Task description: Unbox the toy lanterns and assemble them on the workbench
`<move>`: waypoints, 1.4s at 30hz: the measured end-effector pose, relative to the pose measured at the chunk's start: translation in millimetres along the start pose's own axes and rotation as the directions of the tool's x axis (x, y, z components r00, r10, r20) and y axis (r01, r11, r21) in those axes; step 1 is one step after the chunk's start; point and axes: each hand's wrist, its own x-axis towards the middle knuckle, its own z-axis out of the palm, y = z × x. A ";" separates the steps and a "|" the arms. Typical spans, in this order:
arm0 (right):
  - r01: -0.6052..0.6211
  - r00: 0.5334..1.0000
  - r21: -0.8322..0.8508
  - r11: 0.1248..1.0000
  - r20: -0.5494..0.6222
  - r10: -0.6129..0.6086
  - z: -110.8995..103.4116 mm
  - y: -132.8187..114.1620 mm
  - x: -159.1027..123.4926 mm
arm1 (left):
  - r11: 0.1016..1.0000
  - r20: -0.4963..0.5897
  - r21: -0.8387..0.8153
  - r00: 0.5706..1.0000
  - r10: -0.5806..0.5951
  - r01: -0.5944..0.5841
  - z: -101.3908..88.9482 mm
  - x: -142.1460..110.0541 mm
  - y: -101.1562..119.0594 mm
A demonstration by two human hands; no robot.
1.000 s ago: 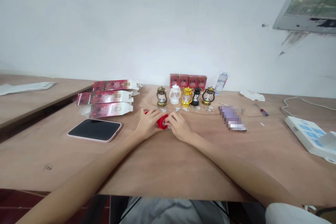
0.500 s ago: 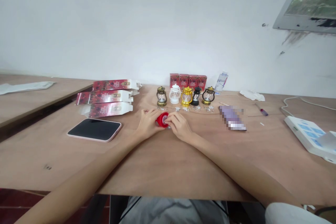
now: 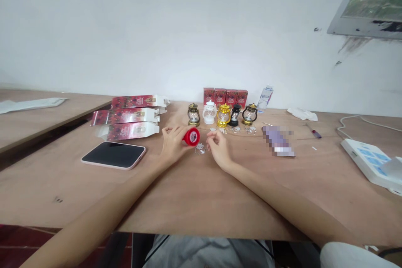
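My left hand (image 3: 172,144) is closed around a small red lantern (image 3: 187,137) lying on its side. The lantern's round base faces me and the right, with a pale disc and dark print in its middle; my fingers cover most of its body. To its right, my right hand (image 3: 219,150) is apart from it, fingers loosely bent and nothing visible between them. Small metal wire pieces and a pale tag (image 3: 200,148) lie on the table between the hands. Behind stand a bronze lantern (image 3: 194,115), a white lantern (image 3: 209,113), a gold lantern (image 3: 224,116) and others.
Red boxes (image 3: 231,97) and a clear bottle (image 3: 265,99) stand by the wall. Flattened cartons (image 3: 132,116) and a phone (image 3: 113,155) lie left. At right are a blurred purple object (image 3: 278,140), a screwdriver (image 3: 315,134), a tissue (image 3: 302,114) and a power strip (image 3: 364,161).
My right fingers have come off the lantern's base and moved right. My left hand has shifted slightly left with the lantern, its base now uncovered and the metal pieces below showing.
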 end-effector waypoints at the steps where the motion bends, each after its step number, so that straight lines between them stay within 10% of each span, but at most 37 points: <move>1: -0.147 0.987 0.047 0.988 0.074 0.143 3.8 -2.8 -2.5 | 1.000 -0.024 0.022 1.000 0.014 -0.014 -0.6 0.3 -0.5; 8: -0.559 0.791 0.131 0.819 0.383 0.478 18.1 -20.9 -17.5 | 0.956 -0.099 0.138 0.957 0.273 -0.258 -7.7 3.2 1.1; 18: -0.528 0.742 -0.120 0.841 0.417 0.525 10.4 -27.7 -15.9 | 0.933 0.066 0.129 0.942 0.330 -0.336 -14.4 3.3 6.0; 25: -0.281 0.806 -0.448 0.849 0.370 0.462 -5.8 -39.9 25.2 | 0.967 -0.091 0.200 0.980 0.179 -0.158 -16.7 7.4 -3.6; 32: 0.077 0.869 -0.743 0.664 0.377 0.321 6.2 -31.0 64.5 | 0.961 -0.008 0.256 0.994 0.107 -0.101 -13.4 7.6 -14.7; 42: 0.379 0.837 -0.817 0.435 0.503 0.216 17.0 -39.1 61.9 | 0.956 0.046 0.284 0.997 0.069 -0.079 -12.7 8.4 -15.7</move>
